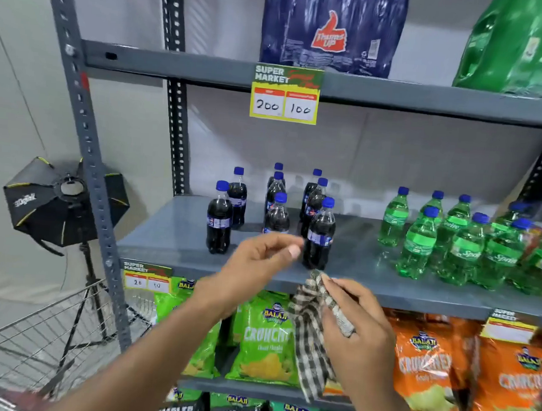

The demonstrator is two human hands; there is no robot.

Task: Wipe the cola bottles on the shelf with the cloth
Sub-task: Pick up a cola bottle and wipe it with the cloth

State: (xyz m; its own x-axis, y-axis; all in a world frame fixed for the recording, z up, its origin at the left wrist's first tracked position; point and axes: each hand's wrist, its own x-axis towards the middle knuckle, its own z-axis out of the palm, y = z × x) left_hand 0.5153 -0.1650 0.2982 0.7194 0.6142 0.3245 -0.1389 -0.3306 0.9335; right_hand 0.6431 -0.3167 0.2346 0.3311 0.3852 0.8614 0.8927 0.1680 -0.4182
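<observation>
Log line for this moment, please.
stage: before wiping | right hand: holds cloth | left hand: empty, reaching toward cola bottles | shelf: bottles upright

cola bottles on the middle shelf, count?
8: left column two, middle column three, right column three. Others may be hidden behind.

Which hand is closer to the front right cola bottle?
Left. The left hand reaches beside the front right cola bottle; the right hand holds the cloth below the shelf edge.
</observation>
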